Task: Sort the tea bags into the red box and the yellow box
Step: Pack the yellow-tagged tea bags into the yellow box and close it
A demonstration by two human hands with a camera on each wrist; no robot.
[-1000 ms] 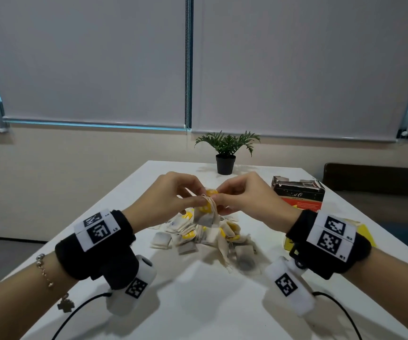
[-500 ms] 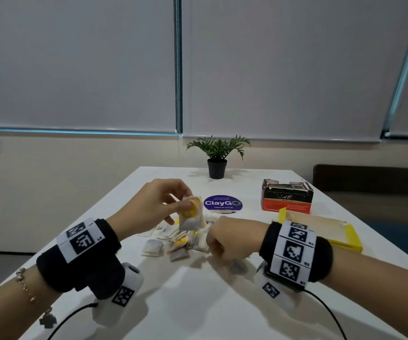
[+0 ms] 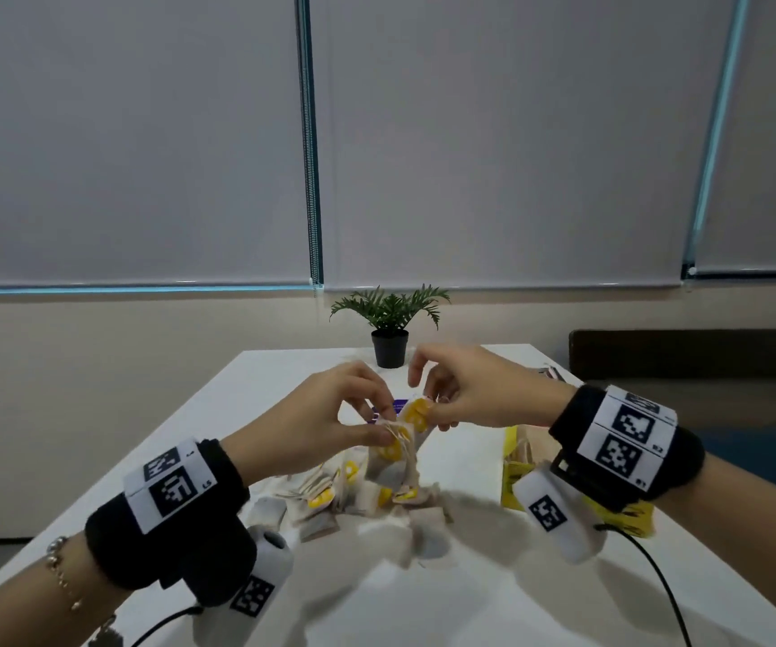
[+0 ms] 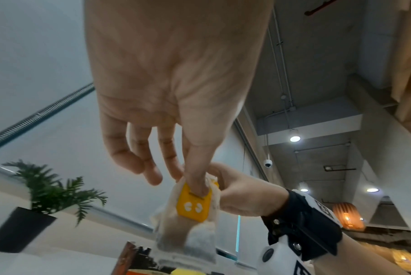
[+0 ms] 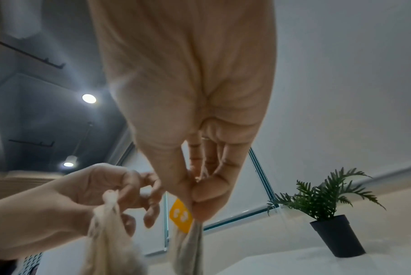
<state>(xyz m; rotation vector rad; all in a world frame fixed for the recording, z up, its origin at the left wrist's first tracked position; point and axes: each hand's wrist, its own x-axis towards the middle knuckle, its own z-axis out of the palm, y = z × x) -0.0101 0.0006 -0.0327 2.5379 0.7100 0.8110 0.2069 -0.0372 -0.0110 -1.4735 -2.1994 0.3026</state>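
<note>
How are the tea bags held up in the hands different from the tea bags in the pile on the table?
The held tea bags hang upright in the air, pinched at their tops by the left hand and right hand; the pile of tea bags lies loose on the table, untouched. The held ones are few; the pile holds many. Both show pale pouches with yellow tags.

The right hand point(image 5: 188, 111) pinches a tea bag point(image 5: 188, 247) with a yellow tag point(image 5: 181, 217) between thumb and fingers. The left hand point(image 5: 65, 204) holds another pale tea bag point(image 5: 110, 241). A potted plant point(image 5: 326, 208) stands behind on the white table point(image 5: 293, 264).
</note>
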